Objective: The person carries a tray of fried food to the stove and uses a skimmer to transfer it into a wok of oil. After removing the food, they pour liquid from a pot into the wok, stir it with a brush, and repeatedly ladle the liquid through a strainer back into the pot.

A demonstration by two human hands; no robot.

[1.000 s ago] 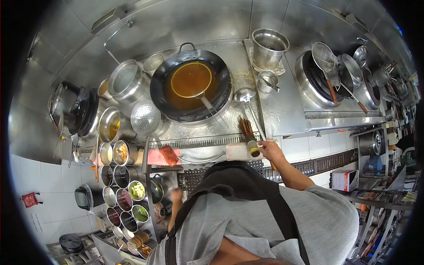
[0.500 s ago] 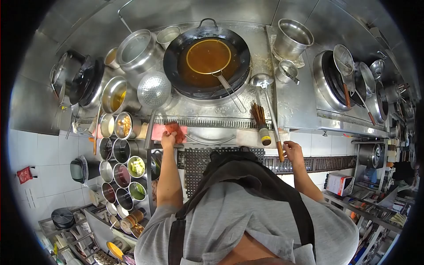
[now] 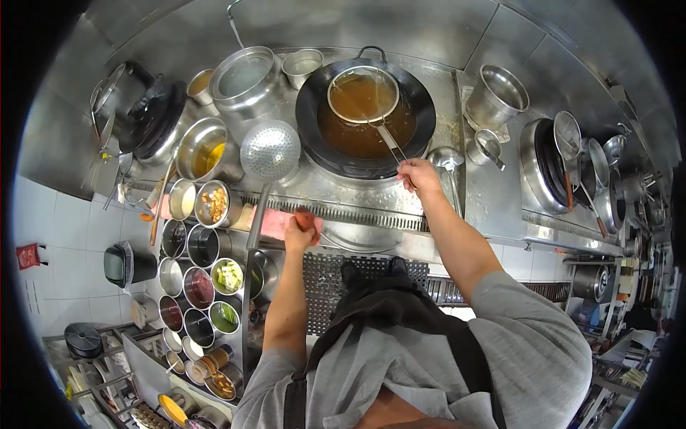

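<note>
My right hand (image 3: pixel 416 176) is closed round the end of the wire handle of a mesh strainer (image 3: pixel 388 138). The strainer's round head is over the brown liquid in a black wok (image 3: pixel 425 125), towards the wok's far side. At the stove's front edge, my left hand (image 3: pixel 296 236) grips a folded red cloth (image 3: pixel 305 217). A pink cloth (image 3: pixel 275 224) lies flat beside it. Left of the wok rests a perforated skimmer (image 3: pixel 270 150), its handle pointing towards me. A steel ladle (image 3: pixel 446 158) lies right of the wok, partly hidden behind my right forearm.
Steel pots (image 3: pixel 243 79) stand left of the wok, one holding yellow oil (image 3: pixel 209 156). Several ingredient tins (image 3: pixel 229 277) fill the rack at lower left. A tall pot (image 3: pixel 496 96) and a small pot (image 3: pixel 486 146) stand on the right. Further right is another burner with stacked pans (image 3: pixel 539 168).
My right hand has moved from beside the ladle handle up to the strainer and taken its handle. The strainer's head has shifted towards the wok's far rim. My left hand stays on the red cloth.
</note>
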